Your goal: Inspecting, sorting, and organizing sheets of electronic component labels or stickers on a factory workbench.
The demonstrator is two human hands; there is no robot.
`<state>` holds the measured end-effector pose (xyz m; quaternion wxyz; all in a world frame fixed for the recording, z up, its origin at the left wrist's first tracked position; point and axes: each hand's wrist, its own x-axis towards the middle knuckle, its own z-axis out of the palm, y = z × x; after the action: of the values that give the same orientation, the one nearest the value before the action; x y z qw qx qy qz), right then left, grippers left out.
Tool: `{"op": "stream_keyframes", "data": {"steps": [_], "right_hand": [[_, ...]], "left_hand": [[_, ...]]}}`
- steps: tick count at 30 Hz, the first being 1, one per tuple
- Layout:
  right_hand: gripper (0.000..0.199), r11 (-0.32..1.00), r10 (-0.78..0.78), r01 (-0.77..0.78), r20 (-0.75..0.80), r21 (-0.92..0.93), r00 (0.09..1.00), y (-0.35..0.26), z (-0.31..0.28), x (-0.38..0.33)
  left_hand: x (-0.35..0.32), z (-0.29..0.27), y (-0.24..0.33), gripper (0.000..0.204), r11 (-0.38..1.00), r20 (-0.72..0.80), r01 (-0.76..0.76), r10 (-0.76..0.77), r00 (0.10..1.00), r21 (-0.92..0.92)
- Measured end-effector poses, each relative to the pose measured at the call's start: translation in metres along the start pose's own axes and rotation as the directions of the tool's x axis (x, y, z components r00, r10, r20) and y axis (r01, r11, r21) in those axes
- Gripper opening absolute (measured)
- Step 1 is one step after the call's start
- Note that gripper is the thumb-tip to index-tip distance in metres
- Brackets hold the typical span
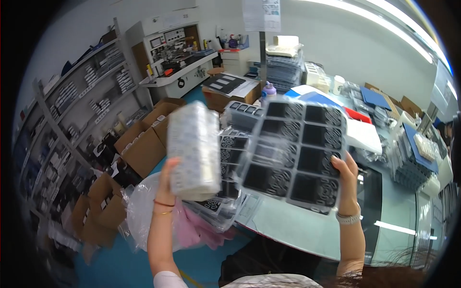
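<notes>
My left hand (pixel 166 185) is closed on a thick white block-shaped pack (pixel 194 149) with a faint pattern, held upright and blurred by motion. My right hand (pixel 347 180) grips the right edge of a clear plastic tray (pixel 294 185), its thumb on the front. Two columns of black rectangular pieces (pixel 314 161) with curly dark parts beside them sit in the tray, which is tilted toward me. Behind and between the two held things, more clear trays with black pieces (pixel 230 149) lie stacked at the table's left end. Their far portion is partly hidden.
A glass-topped table (pixel 297 230) spans the front and right. Stacked trays (pixel 283 67), a purple-capped bottle (pixel 269 90) and a blue-topped stack (pixel 415 149) stand on it. Cardboard boxes (pixel 141 151), a plastic bag (pixel 149 211) and pink material (pixel 192 228) lie at left, before metal shelves (pixel 79 96).
</notes>
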<state>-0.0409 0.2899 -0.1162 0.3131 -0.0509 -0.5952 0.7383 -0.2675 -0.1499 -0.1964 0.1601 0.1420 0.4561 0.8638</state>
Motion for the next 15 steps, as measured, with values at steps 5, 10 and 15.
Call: {"op": "stream_keyframes", "data": {"steps": [5,10,15], "right_hand": [[0.030,0.954,0.130,-0.150,0.094,0.258,0.987,0.040,0.059,0.026],[0.052,0.923,0.267,-0.160,0.282,-0.351,0.922,0.144,0.094,0.028],[0.067,0.601,-0.119,0.345,0.346,-0.721,0.931,0.145,0.063,-0.014]], "left_hand": [[-0.045,-0.036,0.067,0.046,0.873,-0.047,-0.480,0.478,0.877,-0.085],[-0.095,-0.017,0.072,0.051,0.421,0.002,-0.542,0.789,0.615,0.728],[-0.124,0.039,0.026,0.061,0.813,-0.173,-0.497,0.560,0.810,0.303]]}}
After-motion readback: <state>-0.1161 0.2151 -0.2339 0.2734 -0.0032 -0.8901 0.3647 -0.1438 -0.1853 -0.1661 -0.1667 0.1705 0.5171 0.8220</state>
